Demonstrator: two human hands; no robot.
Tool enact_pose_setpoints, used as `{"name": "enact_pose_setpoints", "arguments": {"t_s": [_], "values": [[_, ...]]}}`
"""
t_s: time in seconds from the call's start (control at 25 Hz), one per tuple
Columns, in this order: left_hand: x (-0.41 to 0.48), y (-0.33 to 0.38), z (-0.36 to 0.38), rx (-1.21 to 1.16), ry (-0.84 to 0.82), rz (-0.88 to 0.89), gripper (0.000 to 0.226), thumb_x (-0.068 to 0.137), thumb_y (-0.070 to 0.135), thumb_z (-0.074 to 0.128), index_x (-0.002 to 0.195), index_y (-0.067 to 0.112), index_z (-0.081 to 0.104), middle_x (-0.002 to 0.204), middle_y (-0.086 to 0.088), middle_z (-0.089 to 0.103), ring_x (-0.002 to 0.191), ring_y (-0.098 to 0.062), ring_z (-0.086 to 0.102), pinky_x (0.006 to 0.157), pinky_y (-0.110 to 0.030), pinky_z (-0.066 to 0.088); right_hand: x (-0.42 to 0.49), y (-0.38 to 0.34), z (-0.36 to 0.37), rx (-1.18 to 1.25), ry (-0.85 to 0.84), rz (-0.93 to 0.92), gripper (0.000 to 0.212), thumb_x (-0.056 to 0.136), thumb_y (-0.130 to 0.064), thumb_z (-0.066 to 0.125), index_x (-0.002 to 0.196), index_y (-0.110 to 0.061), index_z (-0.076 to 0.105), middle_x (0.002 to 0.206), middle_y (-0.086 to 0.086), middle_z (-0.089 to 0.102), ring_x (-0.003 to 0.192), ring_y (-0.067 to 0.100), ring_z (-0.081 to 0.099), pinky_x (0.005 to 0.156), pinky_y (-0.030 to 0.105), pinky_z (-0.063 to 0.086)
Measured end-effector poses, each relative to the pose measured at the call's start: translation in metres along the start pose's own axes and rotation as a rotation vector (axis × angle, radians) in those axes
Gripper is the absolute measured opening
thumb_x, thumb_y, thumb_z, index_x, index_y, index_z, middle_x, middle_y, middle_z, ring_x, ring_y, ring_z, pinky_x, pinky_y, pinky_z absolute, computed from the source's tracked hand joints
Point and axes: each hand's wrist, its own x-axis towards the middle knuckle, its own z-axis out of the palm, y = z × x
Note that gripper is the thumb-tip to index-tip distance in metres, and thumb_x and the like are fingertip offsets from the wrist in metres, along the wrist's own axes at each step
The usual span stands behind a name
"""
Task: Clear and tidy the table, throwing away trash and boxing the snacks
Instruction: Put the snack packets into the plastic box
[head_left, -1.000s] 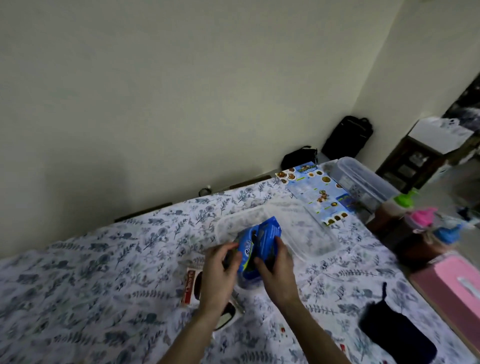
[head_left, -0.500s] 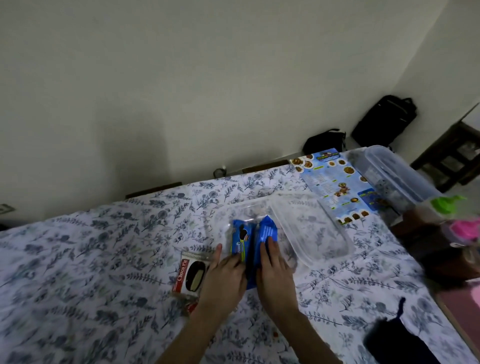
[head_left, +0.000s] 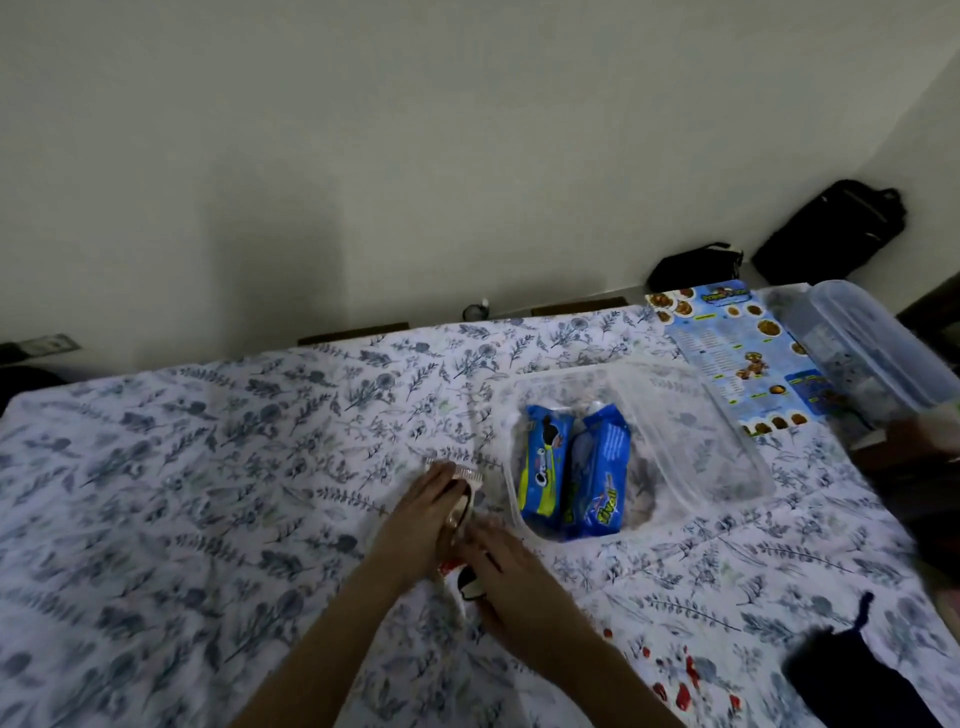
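Floral-cloth table (head_left: 182, 493) against a plain wall. Clear plastic box (head_left: 717, 467) right of centre holds two blue cookie packs (head_left: 571, 478) side by side. Just left of it, left hand (head_left: 423, 512) lies on a white snack wrapper (head_left: 465, 491); right hand (head_left: 501, 569) covers another small pack (head_left: 467, 587). Whether either grip is closed: cannot tell. Menu leaflet (head_left: 737, 353) sits far right.
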Motion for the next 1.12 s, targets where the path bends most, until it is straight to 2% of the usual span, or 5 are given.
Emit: {"name": "enact_pose_setpoints", "arguments": {"t_s": [0.16,0.4,0.8,0.92,1.12], "values": [[-0.029,-0.015,0.013,0.021,-0.017,-0.058,0.072,0.092,0.055,0.035,0.147,0.009,0.029,0.155,-0.010,0.029,0.147,-0.024,0.018,0.122,-0.031,0.012,-0.009,-0.004,0.028,-0.112,-0.276,0.209,0.095,0.042,-0.031,0.087,0.129,-0.016,0.050,0.128,0.004,0.062,0.116,0.023,0.060,0.086,0.038,0.056],[-0.064,-0.008,0.008,-0.165,0.044,-0.265,0.066,0.093,0.053,0.028,0.149,0.017,0.026,0.156,-0.006,0.030,0.146,-0.025,0.026,0.105,-0.042,0.046,-0.013,-0.014,0.025,-0.080,-0.159,0.311,0.073,0.054,-0.039,0.087,0.118,-0.021,0.057,0.103,-0.002,0.068,0.093,0.019,0.067,0.071,0.031,0.057],[-0.006,0.089,-0.042,-0.905,0.261,-0.354,0.048,0.095,0.033,0.052,0.141,0.026,0.043,0.129,0.019,0.053,0.108,0.016,0.051,0.087,-0.006,0.044,-0.025,0.003,-0.083,0.680,0.482,0.718,0.047,0.091,-0.050,0.046,0.130,-0.025,0.047,0.054,-0.002,0.046,0.047,0.005,0.045,0.048,0.022,0.033],[0.021,0.112,-0.034,-0.759,0.244,-0.198,0.047,0.096,0.032,0.049,0.142,0.024,0.042,0.135,0.012,0.053,0.112,0.016,0.051,0.089,-0.004,0.044,-0.016,0.039,-0.091,0.428,0.463,0.663,0.043,0.100,-0.027,0.039,0.143,-0.026,0.031,0.104,-0.001,0.064,0.090,0.004,0.058,0.072,0.022,0.046],[0.044,0.122,-0.003,-0.276,0.222,-0.037,0.056,0.096,0.048,0.033,0.143,0.019,0.041,0.146,-0.002,0.047,0.133,-0.016,0.045,0.108,-0.027,0.037,-0.012,0.067,-0.064,0.062,0.129,0.657,0.068,0.085,-0.028,-0.001,0.148,-0.002,0.007,0.157,0.019,0.010,0.146,0.034,0.006,0.117,0.051,0.015]]}}
